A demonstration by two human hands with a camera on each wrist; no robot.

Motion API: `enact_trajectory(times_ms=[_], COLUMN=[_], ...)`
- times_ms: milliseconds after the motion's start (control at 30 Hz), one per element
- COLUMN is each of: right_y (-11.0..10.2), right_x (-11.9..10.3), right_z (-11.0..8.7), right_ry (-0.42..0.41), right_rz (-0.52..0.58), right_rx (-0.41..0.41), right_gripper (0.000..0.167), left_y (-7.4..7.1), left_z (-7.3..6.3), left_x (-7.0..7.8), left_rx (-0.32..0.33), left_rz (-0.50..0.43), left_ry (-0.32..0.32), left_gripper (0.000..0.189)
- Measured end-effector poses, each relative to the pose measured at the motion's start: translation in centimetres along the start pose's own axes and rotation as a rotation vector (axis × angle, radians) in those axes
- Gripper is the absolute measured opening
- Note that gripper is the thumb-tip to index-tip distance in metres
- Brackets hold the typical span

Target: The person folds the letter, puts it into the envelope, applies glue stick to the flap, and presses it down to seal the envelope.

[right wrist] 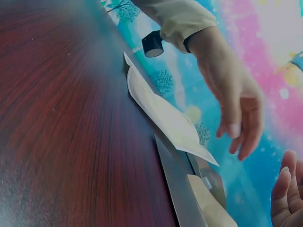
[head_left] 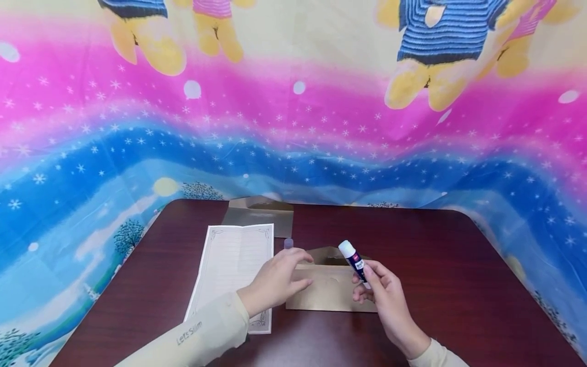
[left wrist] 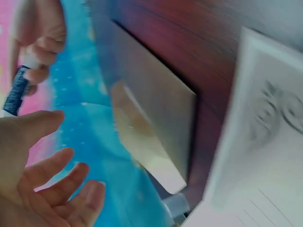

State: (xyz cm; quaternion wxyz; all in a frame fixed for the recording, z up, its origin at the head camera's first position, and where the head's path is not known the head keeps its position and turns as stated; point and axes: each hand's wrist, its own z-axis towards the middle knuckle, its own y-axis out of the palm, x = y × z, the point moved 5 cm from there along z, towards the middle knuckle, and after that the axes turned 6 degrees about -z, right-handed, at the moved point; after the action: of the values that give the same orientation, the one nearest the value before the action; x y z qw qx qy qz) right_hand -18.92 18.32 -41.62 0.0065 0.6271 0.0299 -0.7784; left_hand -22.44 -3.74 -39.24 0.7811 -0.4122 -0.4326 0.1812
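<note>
My right hand point(head_left: 390, 300) holds a glue stick point(head_left: 356, 262) with a dark blue label and a pale top end. The stick tilts up to the left above a gold envelope point(head_left: 327, 290), whose flap point(head_left: 327, 255) is raised on the far side. Over the envelope's left end hovers my left hand point(head_left: 277, 280), its fingers apart and loosely bent, with nothing in them. In the left wrist view, the left hand point(left wrist: 61, 184) is near the glue stick point(left wrist: 18, 90). A lined letter sheet point(head_left: 229, 275) with an ornate border lies beneath the left forearm.
Behind the letter sheet lies a second gold envelope point(head_left: 259, 216) with its flap up. A small translucent cylinder point(head_left: 288, 243) stands between the two envelopes. The dark wooden table point(head_left: 458, 285) meets a colourful patterned cloth point(head_left: 293, 127) at its back and sides.
</note>
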Motion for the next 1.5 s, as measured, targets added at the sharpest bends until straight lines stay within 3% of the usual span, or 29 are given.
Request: enact_trajectory(times_ms=[167,400,867,1133,1500], right_y=[-0.2,-0.3,-0.4,-0.5,-0.6], right_x=[0.3,0.3,0.4,0.7,0.7], right_z=[0.2,0.4,0.8,1.5,2.4], right_ry=[0.017,0.041,0.091,0.146,0.219], right_rz=[-0.001,-0.005,-0.02,-0.041,-0.098], right_rx=[0.001,0.005,-0.014,-0.045,0.04], right_gripper=[0.019,0.018,0.018,0.021,0.021], left_y=[1.0,2.1,3.1,4.0,4.3], left_z=[-0.2,-0.7,-1.6,-1.7,-1.6], left_x=[-1.2,-1.9,-2.3,-2.8,-2.8], left_rx=[-0.071,-0.119,-0.159,-0.23,-0.252], left_rz=[0.21,0.322,0.385,0.416,0.43], left_ry=[0.035,0.079,0.142,0.139,0.159], left_gripper=[0.044,0.047,0.044,0.041,0.038])
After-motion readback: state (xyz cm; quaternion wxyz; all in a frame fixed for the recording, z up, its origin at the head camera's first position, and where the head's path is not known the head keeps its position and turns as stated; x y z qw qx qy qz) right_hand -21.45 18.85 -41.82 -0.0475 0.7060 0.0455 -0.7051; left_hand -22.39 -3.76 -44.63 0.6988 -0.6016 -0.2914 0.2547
